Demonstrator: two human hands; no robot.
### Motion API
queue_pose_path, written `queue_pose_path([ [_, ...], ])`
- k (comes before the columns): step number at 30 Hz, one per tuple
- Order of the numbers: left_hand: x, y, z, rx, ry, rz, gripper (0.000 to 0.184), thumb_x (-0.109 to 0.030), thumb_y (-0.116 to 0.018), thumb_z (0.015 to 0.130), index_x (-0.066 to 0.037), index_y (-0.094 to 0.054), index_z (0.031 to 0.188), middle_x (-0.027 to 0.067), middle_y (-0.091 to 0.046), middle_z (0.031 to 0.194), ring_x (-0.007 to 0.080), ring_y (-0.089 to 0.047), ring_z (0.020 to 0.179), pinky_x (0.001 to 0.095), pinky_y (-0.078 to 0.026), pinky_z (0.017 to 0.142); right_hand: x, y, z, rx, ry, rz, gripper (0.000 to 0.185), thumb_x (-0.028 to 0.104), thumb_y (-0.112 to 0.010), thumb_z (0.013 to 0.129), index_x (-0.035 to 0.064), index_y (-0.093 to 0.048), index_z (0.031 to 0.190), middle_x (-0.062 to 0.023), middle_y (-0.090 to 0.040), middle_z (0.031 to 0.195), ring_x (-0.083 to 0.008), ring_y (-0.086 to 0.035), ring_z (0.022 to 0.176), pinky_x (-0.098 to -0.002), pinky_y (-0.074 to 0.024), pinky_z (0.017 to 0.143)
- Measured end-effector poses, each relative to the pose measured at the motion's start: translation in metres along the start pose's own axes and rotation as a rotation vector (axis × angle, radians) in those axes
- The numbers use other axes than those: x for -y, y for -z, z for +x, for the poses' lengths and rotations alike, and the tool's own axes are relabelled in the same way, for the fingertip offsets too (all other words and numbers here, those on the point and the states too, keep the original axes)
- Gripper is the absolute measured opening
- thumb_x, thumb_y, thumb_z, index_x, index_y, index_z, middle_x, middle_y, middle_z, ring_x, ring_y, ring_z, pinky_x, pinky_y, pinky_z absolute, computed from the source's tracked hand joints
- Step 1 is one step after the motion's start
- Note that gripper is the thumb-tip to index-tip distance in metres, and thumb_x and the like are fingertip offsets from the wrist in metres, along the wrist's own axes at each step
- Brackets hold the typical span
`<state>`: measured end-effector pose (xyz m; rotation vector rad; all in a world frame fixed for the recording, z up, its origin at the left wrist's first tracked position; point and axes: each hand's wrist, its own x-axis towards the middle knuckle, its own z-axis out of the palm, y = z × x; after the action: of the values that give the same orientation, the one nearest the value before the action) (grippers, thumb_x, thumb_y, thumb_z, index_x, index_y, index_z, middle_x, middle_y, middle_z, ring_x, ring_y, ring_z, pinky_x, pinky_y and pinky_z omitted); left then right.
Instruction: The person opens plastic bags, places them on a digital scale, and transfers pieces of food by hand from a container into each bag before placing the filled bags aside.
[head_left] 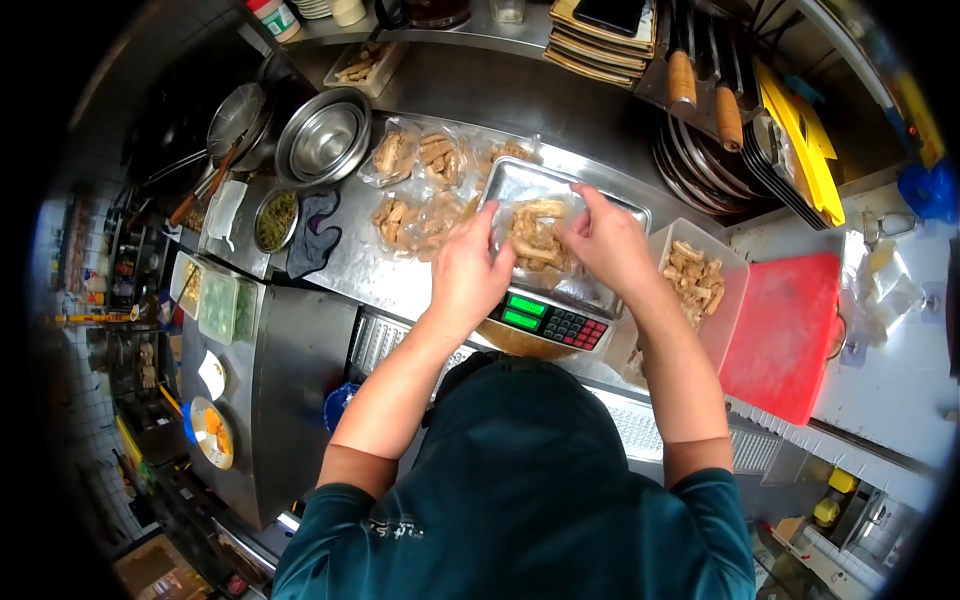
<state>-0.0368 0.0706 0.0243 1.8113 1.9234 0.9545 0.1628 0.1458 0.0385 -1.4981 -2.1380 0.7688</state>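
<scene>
A clear plastic bag of light-brown food pieces (540, 238) lies on the metal tray (625, 205) of a digital scale (553, 318), whose display glows green. My left hand (468, 262) is at the bag's left side, its thumb and fingers closed on the plastic edge. At the opposite side, my right hand (608, 240) grips the bag's right edge between thumb and fingers. Several similar filled bags (440, 158) rest on the steel counter left of the scale. A plastic tub (738, 262) of loose brown pieces (690, 280) stands to the right. The exact kind of food is unclear.
Right of the tub lies a red cutting board (782, 335). Stacked metal bowls (322, 140) and a bowl of green strips (275, 220) stand at left. Wooden-handled tools (729, 118) hang above a rack of dark plates (695, 170). Patterned plates (600, 45) fill the shelf.
</scene>
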Motion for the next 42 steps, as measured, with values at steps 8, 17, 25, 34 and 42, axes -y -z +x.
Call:
queue_pose_path([
  [8, 0.038, 0.016, 0.009, 0.097, 0.439, -1.563, 0.04, -0.003, -0.065, 0.093, 0.001, -0.058, 0.133, 0.0076, -0.07, 0.095, 0.0156, -0.066, 0.089, 0.0299, -0.051, 0.087, 0.003, 0.017, 0.013, 0.111, -0.172, 1.071, 0.04, 0.005, -0.064, 0.095, 0.0006, -0.054, 0.134, -0.0059, -0.069, 0.093, -0.0162, -0.066, 0.092, -0.0289, -0.0498, 0.091],
  [17, 0.072, 0.124, -0.007, -0.449, 0.243, -1.51, 0.034, -0.002, -0.063, 0.094, -0.001, -0.06, 0.128, 0.009, -0.069, 0.096, 0.0187, -0.065, 0.089, 0.0339, -0.051, 0.088, 0.126, 0.003, 0.069, 0.38, 0.047, 1.111, 0.042, 0.008, -0.066, 0.095, 0.0015, -0.054, 0.135, -0.0088, -0.068, 0.109, -0.0178, -0.065, 0.102, -0.0312, -0.0478, 0.096],
  [25, 0.195, 0.162, -0.014, -0.784, 0.371, -1.214, 0.034, -0.004, -0.065, 0.096, 0.002, -0.059, 0.129, 0.0083, -0.071, 0.103, 0.0146, -0.066, 0.097, 0.0284, -0.05, 0.09, 0.192, -0.165, 0.184, 0.759, -0.068, 1.136, 0.046, 0.013, -0.066, 0.094, 0.0065, -0.052, 0.137, -0.0082, -0.067, 0.122, -0.0177, -0.061, 0.117, -0.0351, -0.0417, 0.106],
  [34, 0.291, 0.067, -0.019, -0.602, 0.612, -1.406, 0.044, 0.008, -0.055, 0.094, -0.001, -0.054, 0.137, 0.0086, -0.065, 0.123, 0.0131, -0.06, 0.105, 0.0261, -0.048, 0.095, 0.164, -0.278, 0.229, 0.754, -0.261, 0.76, 0.052, 0.013, -0.063, 0.093, 0.0107, -0.051, 0.143, -0.0067, -0.06, 0.134, -0.0186, -0.052, 0.126, -0.0364, -0.034, 0.11],
  [42, 0.296, 0.068, -0.044, -0.516, 0.677, -1.289, 0.049, -0.003, -0.062, 0.092, -0.004, -0.052, 0.139, 0.0073, -0.061, 0.129, 0.0173, -0.06, 0.116, 0.0335, -0.049, 0.102, 0.13, -0.126, 0.142, 0.414, 0.304, 0.529, 0.055, 0.007, -0.072, 0.091, 0.0089, -0.052, 0.142, -0.0066, -0.061, 0.124, -0.016, -0.059, 0.115, -0.0317, -0.0497, 0.101],
])
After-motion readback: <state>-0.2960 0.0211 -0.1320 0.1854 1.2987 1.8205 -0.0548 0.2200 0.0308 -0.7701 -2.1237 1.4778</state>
